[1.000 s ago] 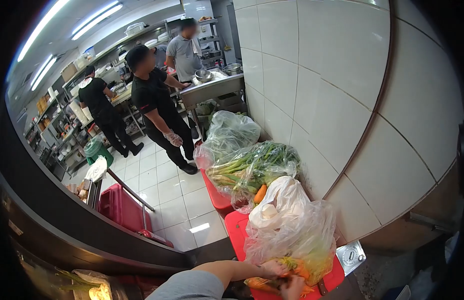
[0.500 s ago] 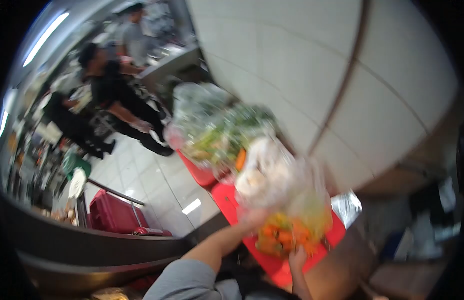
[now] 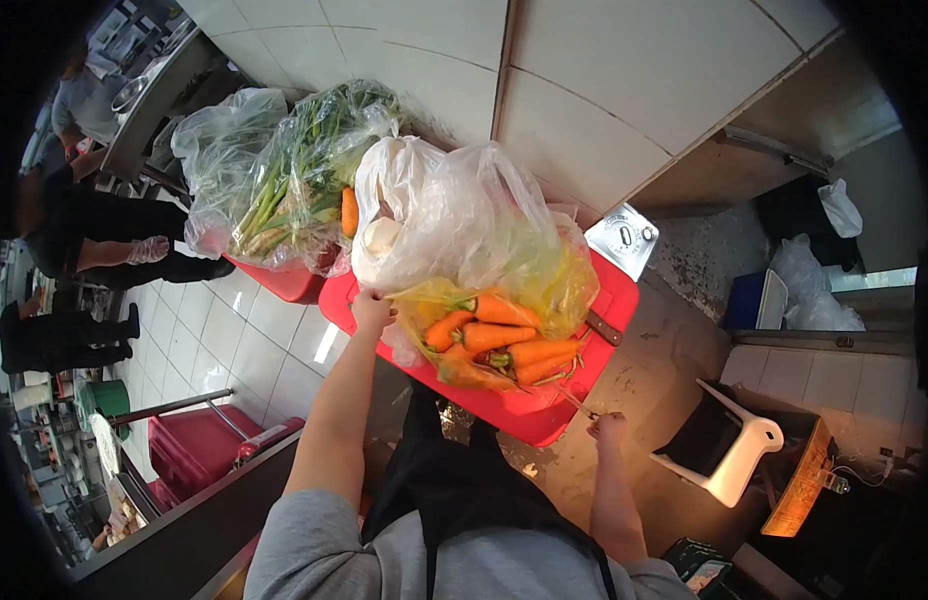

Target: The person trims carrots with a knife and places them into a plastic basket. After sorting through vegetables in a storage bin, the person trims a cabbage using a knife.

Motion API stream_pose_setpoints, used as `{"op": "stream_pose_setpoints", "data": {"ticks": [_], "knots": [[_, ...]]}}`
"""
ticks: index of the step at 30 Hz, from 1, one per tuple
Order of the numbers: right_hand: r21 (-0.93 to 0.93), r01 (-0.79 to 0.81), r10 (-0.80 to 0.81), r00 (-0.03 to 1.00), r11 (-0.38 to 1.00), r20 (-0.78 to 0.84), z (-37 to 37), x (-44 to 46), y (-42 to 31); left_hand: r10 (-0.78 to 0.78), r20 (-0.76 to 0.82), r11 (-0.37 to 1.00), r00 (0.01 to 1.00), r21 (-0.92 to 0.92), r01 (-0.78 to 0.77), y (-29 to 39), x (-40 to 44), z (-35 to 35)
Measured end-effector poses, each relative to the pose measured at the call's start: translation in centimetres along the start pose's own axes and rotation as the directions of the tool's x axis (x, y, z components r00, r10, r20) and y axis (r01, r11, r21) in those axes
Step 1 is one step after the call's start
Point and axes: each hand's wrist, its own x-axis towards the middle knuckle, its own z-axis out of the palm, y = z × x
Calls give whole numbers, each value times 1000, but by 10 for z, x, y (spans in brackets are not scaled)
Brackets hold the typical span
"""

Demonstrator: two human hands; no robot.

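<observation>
Several orange carrots [image 3: 500,324] lie in an open yellow plastic bag [image 3: 424,305] on a red lid [image 3: 547,424]. At the bag's left edge, my left hand [image 3: 372,308] is closed on the plastic. My right hand [image 3: 607,428] is closed beside the lid's front right edge. A thin strip runs from its fingers toward the carrots; I cannot make out what it is. Behind the carrots stands a whitish plastic bag [image 3: 484,210] with pale round items [image 3: 381,235] at its left. A brown handle [image 3: 604,328] lies on the lid's right side.
Bagged green vegetables [image 3: 314,160] and another carrot [image 3: 349,212] are at the back left. A metal scale [image 3: 624,240] stands behind the lid. On the right are a white stool [image 3: 729,455] and a blue bin [image 3: 746,302]. People [image 3: 104,235] stand at the left.
The view has swung right and down. The carrots now show clearly in the opened yellow bag. My hands have moved apart, left to the bag's edge, right out past the lid.
</observation>
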Motion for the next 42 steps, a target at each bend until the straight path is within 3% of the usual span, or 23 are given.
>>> {"op": "stream_pose_setpoints", "data": {"ticks": [3,4,5,6,7,8,9,10,12,13,14,17,18,21,23,24,27,29,31,34,37,40,42], "knots": [[93,184,-204,928,978,312,16,4,-3,-10,93,984,996,-178,27,-3,-5,18],[-97,436,-376,851,895,367,34,13,-6,38,129,993,991,-120,-22,0,-10,27],[-261,652,-506,734,712,454,56,19,-9,83,163,995,983,-61,-74,-2,-21,32],[-317,805,-706,593,502,388,72,-24,-38,124,197,992,972,-2,-126,-8,-34,35],[-386,885,-854,399,262,334,84,-88,-76,322,74,946,944,-56,-318,-19,-62,38],[-384,906,-793,363,178,490,99,-122,-91,499,-56,861,865,-83,-502,-38,-94,35],[-371,923,-702,328,98,631,108,-139,-97,648,-55,746,760,248,-618,-64,-116,25],[-425,905,-681,324,20,657,115,-133,-89,588,-172,791,790,329,-516,-105,-142,32],[-512,844,-639,309,-157,704,136,-108,-79,56,-228,935,972,352,29,-169,-183,56],[-499,864,-565,376,-74,735,136,-106,-91,-389,-53,921,920,-24,388,-138,-193,56],[-464,882,-526,357,-84,772,136,-104,-100,-674,262,627,691,-292,722,-105,-202,51],[-368,924,-394,300,-108,869,123,-90,-117,-466,395,713,792,-363,600,-161,-161,92],[-368,913,-400,275,-176,875,123,-78,-113,-590,337,665,734,-313,678,-139,-159,98],[-355,870,-433,190,-341,881,138,-52,-109,-557,449,702,699,-196,685,-176,-135,103],[-343,879,-369,214,-331,904,138,-65,-128,-478,500,805,722,-79,588,-161,-152,86],[-339,884,-336,227,-324,914,133,-73,-137,-432,572,880,697,101,463,-140,-163,71],[-223,975,-540,195,15,819,108,-92,-165,-397,705,819,588,561,-119,-68,-189,42],[-67,989,-633,135,130,762,86,-115,-181,-8,570,650,822,628,-429,-65,-217,50],[53,973,-653,109,223,750,70,-135,-188,521,489,752,700,124,-647,-23,-233,67],[135,950,-622,73,281,780,58,-165,-178,760,443,522,475,20,-853,23,-229,96],[313,916,-688,-60,249,723,58,-158,-175,671,632,726,388,-452,-519,13,-202,116],[409,638,-705,311,652,638,58,-88,-178,556,508,803,658,-531,-270,11,-196,118],[-116,888,-745,440,445,501,61,-14,-170,457,504,764,733,-645,-33,15,-192,110]]}}
